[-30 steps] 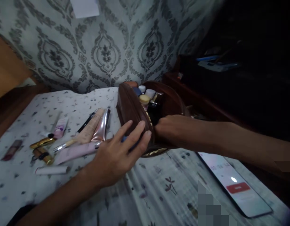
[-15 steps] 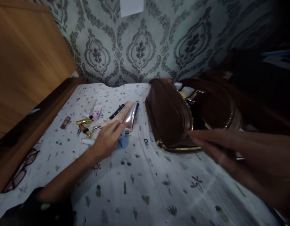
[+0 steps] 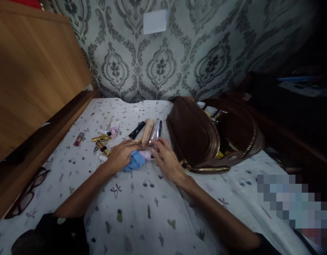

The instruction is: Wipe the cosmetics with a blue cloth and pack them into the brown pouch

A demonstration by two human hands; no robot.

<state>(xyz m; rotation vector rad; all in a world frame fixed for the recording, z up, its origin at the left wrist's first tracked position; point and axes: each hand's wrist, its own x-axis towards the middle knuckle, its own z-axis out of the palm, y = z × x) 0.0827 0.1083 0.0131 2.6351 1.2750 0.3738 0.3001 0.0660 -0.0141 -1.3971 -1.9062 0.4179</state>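
Observation:
My left hand (image 3: 121, 154) is closed over a crumpled blue cloth (image 3: 134, 162), its fingers reaching right beside the tubes. A pink tube (image 3: 146, 154) with a dark end pokes out between the cloth and my right hand (image 3: 166, 158). The fingers of that hand are bent around the lower end of a shiny silver tube (image 3: 156, 132); the exact grip is partly hidden. Alongside lie a beige tube (image 3: 148, 131) and a black tube (image 3: 137, 130). Left of these are a gold lipstick (image 3: 101, 137), a gold-capped bottle (image 3: 102, 148) and a small pink-and-white tube (image 3: 114, 129).
An unzipped brown cosmetic bag (image 3: 194, 132) with jars inside stands at the right. A small reddish bottle (image 3: 79, 139) and eyeglasses (image 3: 28, 193) lie on the left of the patterned sheet (image 3: 142, 219). A wooden panel (image 3: 36, 60) borders the left.
My right hand has come in from the front of the bag to the tubes beside my left hand. The left hand stays at the cloth. The view has shifted slightly.

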